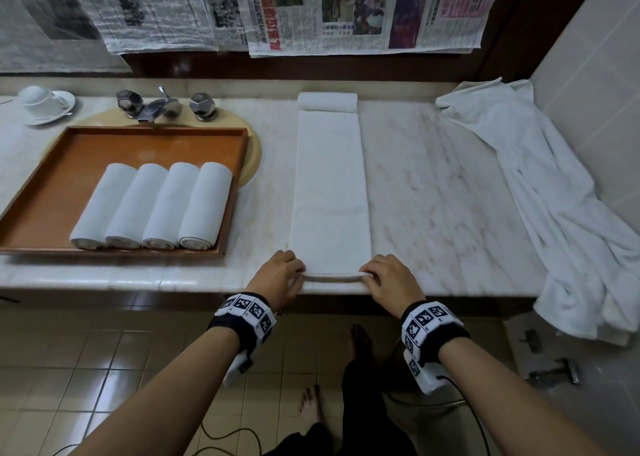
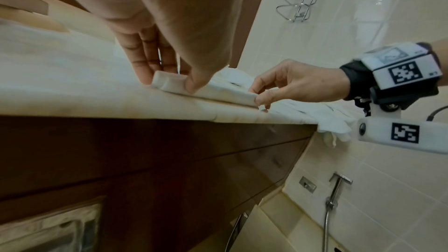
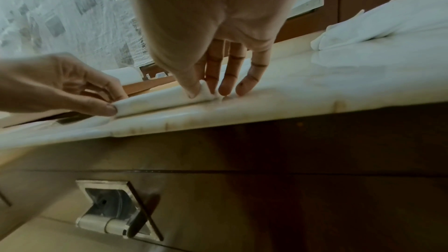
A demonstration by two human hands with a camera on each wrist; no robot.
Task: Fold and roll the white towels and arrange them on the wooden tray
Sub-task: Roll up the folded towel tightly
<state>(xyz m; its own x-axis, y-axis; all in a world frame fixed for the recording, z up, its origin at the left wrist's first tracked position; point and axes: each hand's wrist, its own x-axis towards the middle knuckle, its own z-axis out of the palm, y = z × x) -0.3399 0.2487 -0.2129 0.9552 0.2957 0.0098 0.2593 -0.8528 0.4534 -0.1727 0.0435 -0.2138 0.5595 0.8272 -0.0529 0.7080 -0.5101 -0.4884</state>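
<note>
A white towel (image 1: 329, 185), folded into a long narrow strip, lies lengthwise on the marble counter (image 1: 433, 196). Its near end is turned over into a thin first roll (image 1: 334, 277) at the counter's front edge. My left hand (image 1: 282, 272) pinches the roll's left end (image 2: 169, 83) between thumb and fingers. My right hand (image 1: 384, 275) pinches the right end (image 3: 206, 93). A rolled towel (image 1: 327, 102) lies across the strip's far end. The wooden tray (image 1: 45, 192) at the left holds several rolled towels (image 1: 152, 206) side by side.
A heap of loose white towels (image 1: 561, 192) covers the counter's right side and hangs over its edge. A faucet (image 1: 162, 105) stands behind the tray, a cup and saucer (image 1: 43, 102) at far left. Newspapers (image 1: 311, 8) hang on the wall. Dark cabinet (image 2: 145, 160) below.
</note>
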